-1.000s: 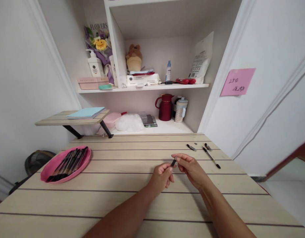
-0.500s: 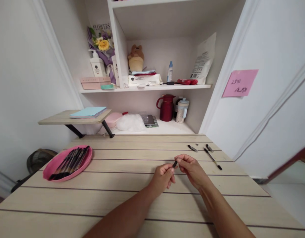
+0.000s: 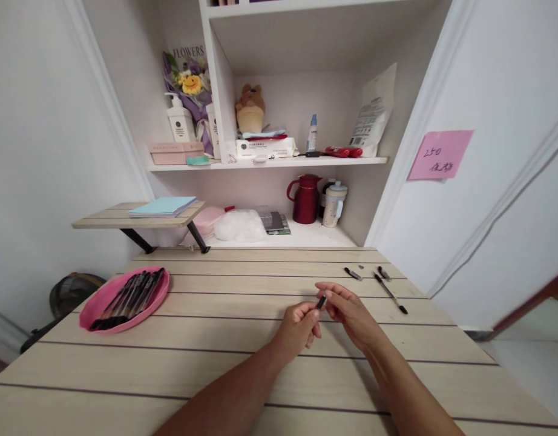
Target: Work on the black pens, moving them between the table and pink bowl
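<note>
My left hand [image 3: 299, 326] is closed, pinching a small black tube-like piece [image 3: 321, 301] between thumb and fingers. It looks like a pen part, but its exact kind is too small to make out. From the other side, my right hand [image 3: 349, 312] has its thumb and fingertips closed at the upper end of the same piece. To the right on the table lie a slim pen [image 3: 390, 293] with dark ends, a black-and-clear pen part [image 3: 353, 274], a similar part [image 3: 384, 274] and a tiny grey bit [image 3: 361, 266].
A pink tray [image 3: 163, 290] with several black pens [image 3: 131, 297] stands on the left of the slatted wooden table [image 3: 206, 375]. Behind it is a small raised shelf [image 3: 92, 221] with papers. The back cabinet holds a red jug [image 3: 306, 200] and a pale cup [image 3: 334, 206].
The right fingers have shifted slightly around the upper end of the black piece, showing more of it. The left hand keeps its grip; the view has moved a little.
</note>
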The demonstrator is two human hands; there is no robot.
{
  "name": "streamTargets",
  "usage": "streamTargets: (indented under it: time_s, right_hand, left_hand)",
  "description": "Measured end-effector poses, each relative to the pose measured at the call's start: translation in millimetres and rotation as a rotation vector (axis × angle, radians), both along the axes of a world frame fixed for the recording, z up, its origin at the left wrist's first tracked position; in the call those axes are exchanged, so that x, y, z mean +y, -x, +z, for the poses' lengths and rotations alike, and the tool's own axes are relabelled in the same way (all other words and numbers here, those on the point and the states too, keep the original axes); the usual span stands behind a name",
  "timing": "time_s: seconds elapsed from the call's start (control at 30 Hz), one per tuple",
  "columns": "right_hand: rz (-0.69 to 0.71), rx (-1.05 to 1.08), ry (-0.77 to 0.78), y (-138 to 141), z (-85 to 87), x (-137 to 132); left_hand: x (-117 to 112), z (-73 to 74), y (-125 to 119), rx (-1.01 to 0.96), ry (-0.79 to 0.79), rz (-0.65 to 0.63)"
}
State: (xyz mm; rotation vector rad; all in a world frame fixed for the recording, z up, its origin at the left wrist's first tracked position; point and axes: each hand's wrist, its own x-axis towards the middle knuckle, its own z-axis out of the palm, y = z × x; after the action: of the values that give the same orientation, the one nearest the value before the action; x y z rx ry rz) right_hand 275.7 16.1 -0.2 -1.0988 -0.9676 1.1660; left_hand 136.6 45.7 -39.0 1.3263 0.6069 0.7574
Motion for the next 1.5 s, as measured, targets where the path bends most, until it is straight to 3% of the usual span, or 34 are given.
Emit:
streamTargets:
  time_s: [1.0,1.33,1.43,1.5]
  right_hand:
    - [-0.087,0.024,0.014,-3.8,-5.6,3.8]
    - [-0.015,-0.042,0.029,-7.0,-5.8,2.5]
    - [0.052,-0.154,0.007,-23.7,-1.0,12.5]
    - [-0.06,-0.444,0.038,-40.6,1.7,27.8]
  left_hand:
    - [2.0,-1.3,0.9,0.022,0.022,0.019]
    - [1.5,-0.4,1.5,0.014,0.029,0.008]
    - [1.2,0.6,1.4,0.009,0.043,0.017]
    - [1.0,1.3,1.2,0.002,0.05,0.03]
